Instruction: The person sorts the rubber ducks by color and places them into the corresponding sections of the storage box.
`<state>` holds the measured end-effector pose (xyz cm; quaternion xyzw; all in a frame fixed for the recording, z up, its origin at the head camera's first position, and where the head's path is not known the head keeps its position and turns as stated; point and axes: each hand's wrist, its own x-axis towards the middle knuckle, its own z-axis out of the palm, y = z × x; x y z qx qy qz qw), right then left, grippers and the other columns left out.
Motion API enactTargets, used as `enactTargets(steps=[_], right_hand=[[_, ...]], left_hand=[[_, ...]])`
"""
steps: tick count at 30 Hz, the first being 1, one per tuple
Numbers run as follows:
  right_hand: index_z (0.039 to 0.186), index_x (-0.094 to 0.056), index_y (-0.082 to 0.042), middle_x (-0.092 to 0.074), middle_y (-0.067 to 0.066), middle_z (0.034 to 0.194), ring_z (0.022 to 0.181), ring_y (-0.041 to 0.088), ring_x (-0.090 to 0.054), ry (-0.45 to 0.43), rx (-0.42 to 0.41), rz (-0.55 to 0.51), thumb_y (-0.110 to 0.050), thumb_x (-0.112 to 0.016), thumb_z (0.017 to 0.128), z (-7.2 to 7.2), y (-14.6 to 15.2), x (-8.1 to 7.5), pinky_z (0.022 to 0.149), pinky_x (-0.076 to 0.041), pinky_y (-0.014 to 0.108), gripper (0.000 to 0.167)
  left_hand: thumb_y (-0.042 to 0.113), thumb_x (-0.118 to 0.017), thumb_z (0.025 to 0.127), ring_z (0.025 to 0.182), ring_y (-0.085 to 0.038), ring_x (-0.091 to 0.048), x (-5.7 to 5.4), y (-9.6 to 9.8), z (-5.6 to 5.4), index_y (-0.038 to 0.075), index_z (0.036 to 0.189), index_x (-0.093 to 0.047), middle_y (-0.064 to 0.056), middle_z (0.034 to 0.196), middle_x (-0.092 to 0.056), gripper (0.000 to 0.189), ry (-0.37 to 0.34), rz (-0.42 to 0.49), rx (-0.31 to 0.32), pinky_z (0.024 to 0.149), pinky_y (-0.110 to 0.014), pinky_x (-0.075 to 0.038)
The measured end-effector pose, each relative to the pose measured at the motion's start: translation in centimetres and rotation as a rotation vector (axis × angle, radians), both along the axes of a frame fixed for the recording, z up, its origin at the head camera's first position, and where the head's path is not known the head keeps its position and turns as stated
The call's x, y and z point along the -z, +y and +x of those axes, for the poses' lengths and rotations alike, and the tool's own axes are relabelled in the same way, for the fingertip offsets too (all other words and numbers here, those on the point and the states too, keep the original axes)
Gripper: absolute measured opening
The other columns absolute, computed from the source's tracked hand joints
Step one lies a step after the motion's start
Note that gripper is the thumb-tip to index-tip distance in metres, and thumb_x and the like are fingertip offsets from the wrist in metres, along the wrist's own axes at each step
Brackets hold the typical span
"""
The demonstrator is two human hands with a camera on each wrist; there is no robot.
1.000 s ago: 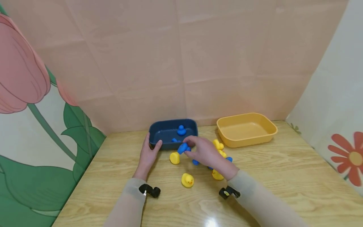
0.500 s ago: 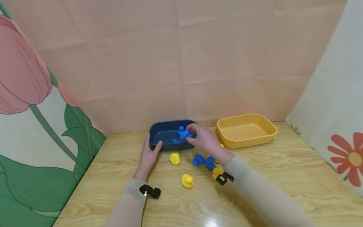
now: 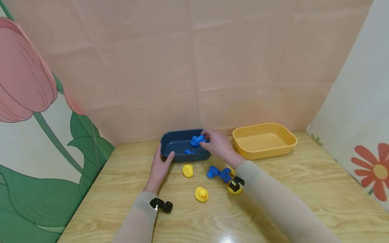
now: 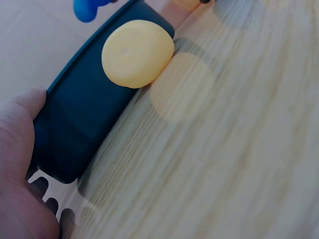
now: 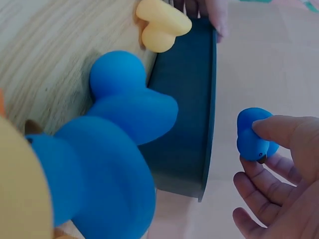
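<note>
Left hand [image 3: 160,168]: we see it gripping the left end of the dark blue bin [image 3: 192,157], thumb on the near wall.
Inside the bin: we find one blue duck [image 3: 187,152] by the near wall, mostly hidden, and a second blue duck [image 3: 194,144] to its right.
Tipped yellow duck [image 3: 188,170]: on the table [image 3: 170,224] just in front of the bin, base towards us.
Held blue duck [image 3: 199,138]: over the bin's right part; in our head view it overlaps the second duck, and we cannot tell whether they touch.
Upright yellow duck [image 3: 201,194]: nearer us.
Blue pair [image 3: 219,173]: two ducks close together, right of the tipped one.
Right hand [image 3: 219,145]: pinches the held duck between thumb and fingers.
Part-hidden yellow duck [image 3: 235,191]: behind the right wrist's black camera [image 3: 235,185].
Yellow bin [image 3: 264,154]: we see it apart, right of the hand.
</note>
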<state>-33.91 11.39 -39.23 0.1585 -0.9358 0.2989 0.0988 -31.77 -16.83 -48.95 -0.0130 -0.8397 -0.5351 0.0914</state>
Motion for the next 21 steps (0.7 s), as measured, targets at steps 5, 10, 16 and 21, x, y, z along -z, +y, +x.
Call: enactTargets(steps=[5, 10, 16, 21], right_hand=[[0.133, -0.073, -0.01, -0.077, 0.011, 0.123, 0.111, 0.031, -0.071, 0.005, 0.011, -0.003, -0.031, -0.082, 0.103, -0.6, 0.1, 0.47, 0.097, -0.059, 0.051, 0.038], [0.132, -0.073, -0.012, -0.076, 0.01, 0.122, 0.109, 0.03, -0.071, -0.001, 0.025, -0.004, -0.034, -0.082, 0.102, -0.81, 0.07, 0.75, 0.096, -0.059, 0.05, 0.038], [0.134, -0.072, -0.012, -0.076, 0.01, 0.123, 0.111, 0.03, -0.071, -0.016, 0.028, -0.015, -0.034, -0.081, 0.103, -0.91, 0.05, 0.83, 0.097, -0.059, 0.05, 0.039], [0.134, -0.072, -0.011, -0.076, 0.01, 0.123, 0.111, 0.031, -0.07, -0.028, 0.034, -0.012, -0.034, -0.081, 0.103, -1.14, 0.06, 0.88, 0.097, -0.059, 0.05, 0.039]], left_hand=[[0.06, -0.064, 0.108, 0.168, -0.036, -0.017, 0.06, -0.05, 0.0, 0.014, 0.179, -0.014, -0.012, 0.184, -0.016, 0.098, -0.002, -0.007, -0.001, 0.134, -0.056, -0.021], [0.062, -0.064, 0.108, 0.168, -0.036, -0.018, 0.12, -0.07, -0.06, 0.015, 0.179, -0.015, -0.012, 0.184, -0.016, 0.098, -0.003, -0.014, -0.009, 0.134, -0.056, -0.02], [0.065, -0.064, 0.107, 0.168, -0.036, -0.018, 0.09, -0.09, -0.1, 0.015, 0.179, -0.014, -0.012, 0.184, -0.016, 0.1, -0.003, -0.015, -0.01, 0.134, -0.056, -0.02], [0.065, -0.064, 0.107, 0.168, -0.036, -0.018, 0.07, -0.08, -0.06, 0.015, 0.179, -0.014, -0.012, 0.184, -0.016, 0.101, -0.009, -0.012, -0.011, 0.134, -0.056, -0.02]])
